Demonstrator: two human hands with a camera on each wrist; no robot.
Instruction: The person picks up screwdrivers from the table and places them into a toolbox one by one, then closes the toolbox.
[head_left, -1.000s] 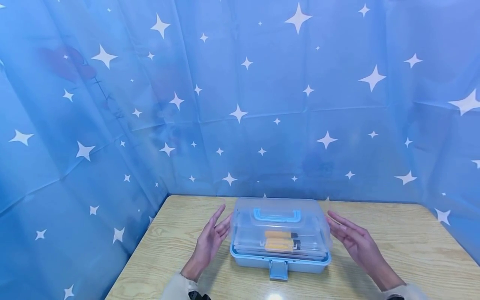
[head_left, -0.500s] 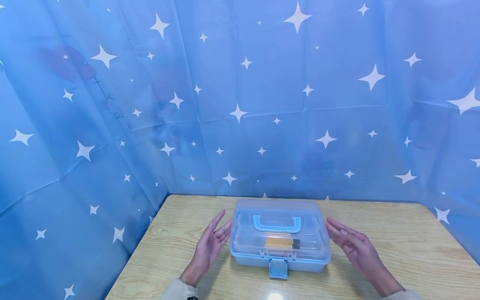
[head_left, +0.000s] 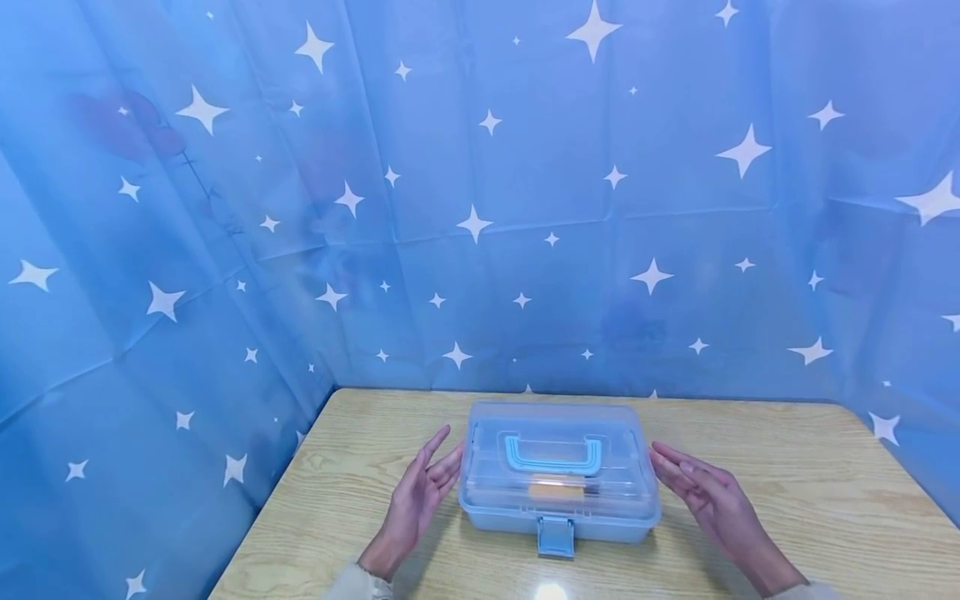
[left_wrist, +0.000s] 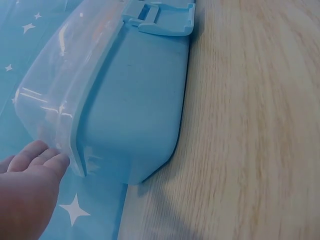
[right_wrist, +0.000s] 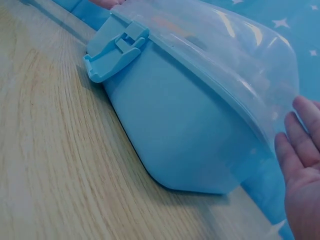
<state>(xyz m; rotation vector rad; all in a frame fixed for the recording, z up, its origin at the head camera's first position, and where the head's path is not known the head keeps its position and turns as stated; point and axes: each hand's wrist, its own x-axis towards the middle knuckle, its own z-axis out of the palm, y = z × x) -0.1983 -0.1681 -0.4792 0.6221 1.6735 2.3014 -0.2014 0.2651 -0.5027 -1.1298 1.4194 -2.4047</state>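
Observation:
A storage box with a light blue base [head_left: 506,521] and a clear lid [head_left: 555,417] stands on the table in the head view. The lid lies down over the base. Its blue carrying handle [head_left: 553,467] is folded flat. Through the plastic shows something orange-yellow [head_left: 555,487]. The front latch [head_left: 556,537] hangs unfastened, tilted outward in both wrist views. My left hand [head_left: 412,504] is at the lid's left side, its extended fingertips [left_wrist: 59,161] right at the lid's edge. Opposite, my right hand [head_left: 716,504] holds its straight fingers [right_wrist: 300,135] against the lid's right end.
The wooden table [head_left: 825,483] extends to both sides of the box. Behind and to the left hangs a blue curtain [head_left: 420,267] with white stars, close to the table's back edge. A bright light reflection lies at the front.
The lid has come down from slightly raised to flat on the base. Both hands have lowered a little along with it, staying at its sides.

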